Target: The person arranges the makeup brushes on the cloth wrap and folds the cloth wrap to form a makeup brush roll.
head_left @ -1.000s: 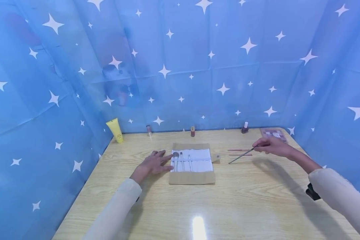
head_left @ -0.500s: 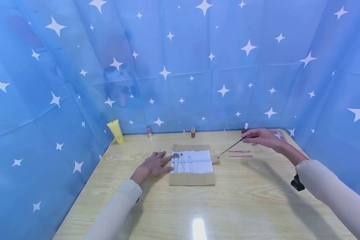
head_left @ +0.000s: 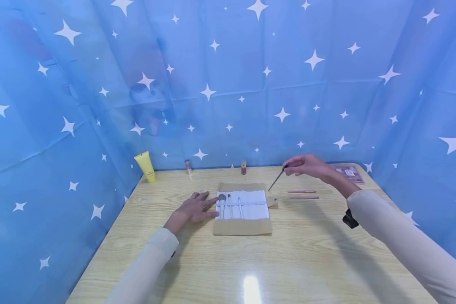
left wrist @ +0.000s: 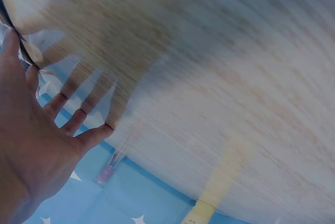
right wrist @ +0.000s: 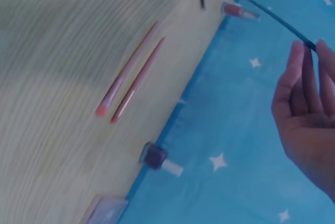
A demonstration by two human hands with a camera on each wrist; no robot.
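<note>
An unfolded tan brush roll (head_left: pixel 243 228) with a white inside lies mid-table in the head view, several pale-handled makeup brushes, one a fluffy-headed brush (head_left: pixel 222 204), tucked under its band. My left hand (head_left: pixel 194 207), fingers spread, rests at the roll's left edge with fingertips touching it. Above and right of the roll, my right hand (head_left: pixel 308 165) pinches a thin dark green makeup brush (head_left: pixel 276 179) near one end. Its tapered end slants down toward the roll's upper right corner; the other end is hidden by the fingers. In the right wrist view, the slim green shaft (right wrist: pixel 272 14) sticks out past the fingertips.
Two pink makeup brushes (head_left: pixel 303 197) lie right of the roll. Along the back edge stand a yellow tube (head_left: pixel 146 167), a lip gloss tube (head_left: pixel 188 165) and a small bottle (head_left: pixel 243 168). A dark nail polish bottle (right wrist: pixel 154 156) and a palette (head_left: pixel 350 173) are at the back right.
My right hand has moved left and slightly up with the green brush, from above the pink brushes to near the roll's upper right corner. My left hand has stayed in place.
</note>
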